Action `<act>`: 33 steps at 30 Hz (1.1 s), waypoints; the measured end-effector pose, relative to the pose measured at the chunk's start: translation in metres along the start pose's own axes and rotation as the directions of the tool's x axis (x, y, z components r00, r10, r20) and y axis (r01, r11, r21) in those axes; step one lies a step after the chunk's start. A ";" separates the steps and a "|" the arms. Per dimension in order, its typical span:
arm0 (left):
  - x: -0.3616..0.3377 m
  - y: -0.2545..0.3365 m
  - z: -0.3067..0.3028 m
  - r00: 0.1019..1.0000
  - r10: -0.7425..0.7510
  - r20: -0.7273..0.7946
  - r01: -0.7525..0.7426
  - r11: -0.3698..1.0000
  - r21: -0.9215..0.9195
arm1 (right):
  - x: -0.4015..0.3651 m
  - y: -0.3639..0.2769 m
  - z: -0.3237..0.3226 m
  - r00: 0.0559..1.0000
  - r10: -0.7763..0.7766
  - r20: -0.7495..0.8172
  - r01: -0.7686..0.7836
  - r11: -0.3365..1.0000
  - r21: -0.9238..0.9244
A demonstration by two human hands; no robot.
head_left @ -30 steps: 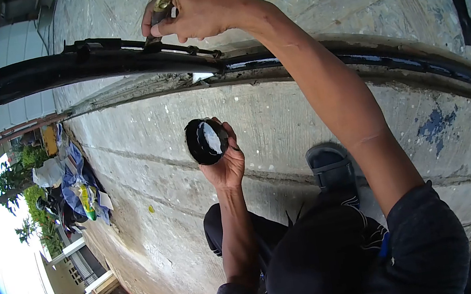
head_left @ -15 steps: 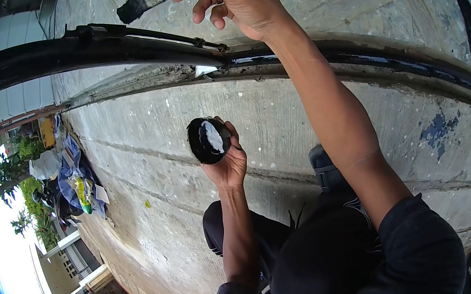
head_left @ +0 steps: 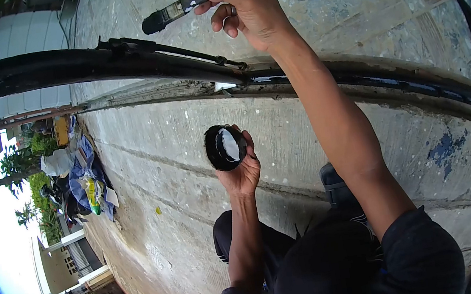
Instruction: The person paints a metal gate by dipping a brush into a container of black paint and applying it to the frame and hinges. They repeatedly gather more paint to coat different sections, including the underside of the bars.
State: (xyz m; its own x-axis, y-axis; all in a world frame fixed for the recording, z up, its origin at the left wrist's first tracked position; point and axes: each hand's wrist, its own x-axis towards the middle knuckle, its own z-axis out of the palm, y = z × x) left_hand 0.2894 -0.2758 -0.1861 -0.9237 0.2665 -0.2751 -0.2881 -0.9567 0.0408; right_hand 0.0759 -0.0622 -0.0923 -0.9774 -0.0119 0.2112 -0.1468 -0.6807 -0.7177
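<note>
My left hand (head_left: 241, 173) grips a small round black paint container (head_left: 212, 150) from below and behind. Its mouth faces the camera, and a glossy, whitish patch shows inside. My right hand (head_left: 247, 16) is closed around the dark handle of a paintbrush (head_left: 173, 12), held out beyond the black pipe. The brush's bristles are coated in black and point left, apart from any surface. A long black pipe (head_left: 85, 64), shiny in places, runs across the view below the brush. A thinner black rod (head_left: 186, 56) lies along it.
Grey concrete (head_left: 157, 146) with grooves and paint specks spreads under me. A blue-grey stain (head_left: 448, 150) marks it at right. A pile of bags and blue cloth (head_left: 86, 174) lies at left. A black curved bar (head_left: 459, 1) stands at upper right. My dark shoe (head_left: 332, 184) is near the middle.
The whole view has shifted a little, so things sit slightly lower and further right. My right hand and the brush show more fully. Both hands keep their holds.
</note>
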 end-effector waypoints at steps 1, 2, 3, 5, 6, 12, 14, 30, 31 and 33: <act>0.002 0.000 0.000 1.000 0.000 -0.008 0.000 1.000 -0.001 | 0.003 -0.007 0.005 0.999 -0.018 0.035 0.015 0.997 0.079; 0.002 0.000 0.000 1.000 0.000 -0.024 0.000 1.000 -0.005 | 0.006 -0.012 0.014 0.997 -0.032 0.065 0.022 0.987 0.157; 0.002 -0.001 -0.001 0.999 0.000 -0.038 -0.001 1.000 -0.012 | 0.007 -0.013 0.021 0.994 -0.048 0.094 0.025 0.972 0.232; 0.003 -0.002 0.001 0.999 0.002 -0.036 -0.002 1.000 -0.010 | 0.011 -0.001 0.020 0.993 -0.035 0.117 0.026 0.997 0.078; 0.003 -0.002 0.002 1.000 0.004 -0.020 -0.004 1.000 -0.001 | 0.011 0.002 0.015 0.997 -0.028 0.077 0.030 0.999 -0.021; 0.003 -0.002 -0.001 0.999 -0.001 -0.049 0.000 1.000 -0.017 | -0.006 -0.010 0.024 0.994 -0.046 0.104 0.029 0.987 0.160; 0.003 -0.003 0.001 0.999 0.001 -0.043 -0.002 1.000 -0.025 | -0.011 -0.003 0.020 0.995 -0.101 0.022 0.101 0.994 -0.027; -0.027 0.009 -0.011 1.000 0.013 0.009 -0.013 0.998 -0.059 | -0.089 -0.017 0.041 0.960 -0.268 -0.077 0.271 0.962 0.031; -0.030 0.011 -0.012 1.000 0.019 0.015 -0.018 0.998 -0.056 | -0.088 -0.013 0.041 0.964 -0.256 -0.066 0.256 0.967 -0.014; -0.037 0.013 -0.014 0.999 0.030 0.024 -0.029 0.997 -0.065 | -0.090 -0.010 0.024 0.959 -0.270 -0.085 0.256 0.956 -0.147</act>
State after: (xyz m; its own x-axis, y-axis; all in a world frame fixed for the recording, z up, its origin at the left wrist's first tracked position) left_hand 0.3230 -0.3000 -0.1888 -0.9378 0.2400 -0.2508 -0.2445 -0.9696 -0.0134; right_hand 0.1690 -0.0722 -0.0883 -0.9108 0.2348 0.3396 -0.4127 -0.5459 -0.7292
